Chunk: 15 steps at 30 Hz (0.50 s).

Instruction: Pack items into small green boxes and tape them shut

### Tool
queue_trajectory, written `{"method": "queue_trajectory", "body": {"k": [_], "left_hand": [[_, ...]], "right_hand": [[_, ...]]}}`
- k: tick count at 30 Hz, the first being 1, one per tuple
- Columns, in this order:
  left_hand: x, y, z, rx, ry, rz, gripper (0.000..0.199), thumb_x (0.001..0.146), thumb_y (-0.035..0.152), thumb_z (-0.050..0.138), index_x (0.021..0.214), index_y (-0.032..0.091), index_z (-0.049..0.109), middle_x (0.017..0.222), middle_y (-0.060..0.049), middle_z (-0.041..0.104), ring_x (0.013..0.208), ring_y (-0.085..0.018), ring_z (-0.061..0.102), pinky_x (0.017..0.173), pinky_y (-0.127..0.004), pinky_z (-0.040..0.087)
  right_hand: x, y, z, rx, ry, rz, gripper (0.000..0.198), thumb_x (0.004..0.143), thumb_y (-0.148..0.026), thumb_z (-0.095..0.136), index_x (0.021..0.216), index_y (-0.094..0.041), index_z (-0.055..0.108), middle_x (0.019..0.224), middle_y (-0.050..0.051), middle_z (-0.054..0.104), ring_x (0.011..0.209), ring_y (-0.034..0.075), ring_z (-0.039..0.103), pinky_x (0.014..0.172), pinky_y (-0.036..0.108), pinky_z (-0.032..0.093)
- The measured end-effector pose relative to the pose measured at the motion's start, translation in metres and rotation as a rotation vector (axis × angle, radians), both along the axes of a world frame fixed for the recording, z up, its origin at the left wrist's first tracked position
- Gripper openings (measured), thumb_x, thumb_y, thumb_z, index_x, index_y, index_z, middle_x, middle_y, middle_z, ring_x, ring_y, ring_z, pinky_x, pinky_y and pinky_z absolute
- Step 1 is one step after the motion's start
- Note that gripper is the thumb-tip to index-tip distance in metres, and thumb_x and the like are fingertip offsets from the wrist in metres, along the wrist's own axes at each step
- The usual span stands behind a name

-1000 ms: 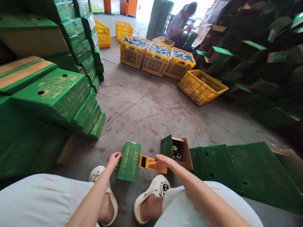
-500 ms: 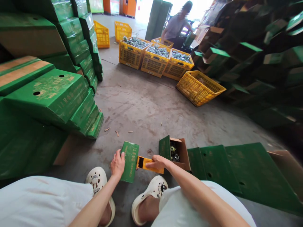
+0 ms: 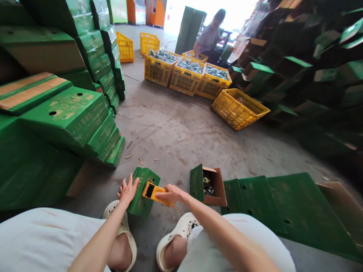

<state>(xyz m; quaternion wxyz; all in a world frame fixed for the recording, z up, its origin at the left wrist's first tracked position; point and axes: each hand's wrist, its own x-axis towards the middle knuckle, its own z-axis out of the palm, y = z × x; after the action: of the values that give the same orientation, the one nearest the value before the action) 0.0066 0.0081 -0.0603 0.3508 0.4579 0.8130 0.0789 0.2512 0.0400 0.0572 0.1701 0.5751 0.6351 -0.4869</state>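
Observation:
A small green carton with printed characters stands tilted on the floor between my feet. My left hand rests against its left edge, fingers spread and stretched out. My right hand grips a flat orange-yellow hand tool with a dark window near its front end; its exact kind is not clear. The tool's front end lies over the carton's right side. To the right of my right hand stands an open green carton holding several dark, shiny wrapped pieces.
Green cartons are stacked on the left. Flattened cartons lie at the right. Ahead stand filled yellow crates and one tilted yellow crate. A person sits behind them. Cardboard scraps lie on the floor.
The carton has turned and shifted left, showing its right side more. My right hand has brought the orange tool left, over that side. My left hand has moved left and its fingers have spread.

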Motion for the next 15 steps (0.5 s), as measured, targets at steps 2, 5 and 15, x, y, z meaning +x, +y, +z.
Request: {"method": "queue_trajectory", "body": {"k": [2, 5, 15], "left_hand": [[-0.016, 0.009, -0.002, -0.047, -0.065, 0.034, 0.08, 0.099, 0.072, 0.024, 0.164, 0.026, 0.029, 0.164, -0.021, 0.039, 0.146, -0.044, 0.044, 0.113, -0.068, 0.035], [-0.028, 0.014, -0.006, 0.002, -0.172, -0.055, 0.08, 0.099, 0.068, 0.033, 0.162, 0.019, 0.034, 0.161, -0.02, 0.046, 0.149, -0.034, 0.043, 0.122, -0.05, 0.034], [-0.033, 0.008, -0.013, -0.017, -0.086, -0.127, 0.087, 0.097, 0.077, 0.025, 0.164, 0.022, 0.03, 0.16, -0.02, 0.046, 0.144, -0.04, 0.05, 0.115, -0.054, 0.041]], "right_hand": [[-0.021, 0.001, -0.005, 0.02, 0.044, -0.016, 0.05, 0.092, -0.063, 0.062, 0.093, -0.015, 0.077, 0.076, 0.0, 0.064, 0.067, 0.011, 0.054, 0.052, 0.02, 0.034], [-0.037, 0.004, -0.015, 0.027, 0.109, -0.056, 0.046, 0.094, -0.06, 0.062, 0.093, -0.016, 0.077, 0.076, 0.0, 0.065, 0.068, 0.011, 0.056, 0.054, 0.018, 0.036], [-0.021, -0.004, -0.01, -0.037, 0.197, -0.11, 0.052, 0.09, -0.066, 0.062, 0.086, -0.016, 0.074, 0.07, -0.002, 0.062, 0.066, 0.011, 0.056, 0.054, 0.019, 0.035]]}}
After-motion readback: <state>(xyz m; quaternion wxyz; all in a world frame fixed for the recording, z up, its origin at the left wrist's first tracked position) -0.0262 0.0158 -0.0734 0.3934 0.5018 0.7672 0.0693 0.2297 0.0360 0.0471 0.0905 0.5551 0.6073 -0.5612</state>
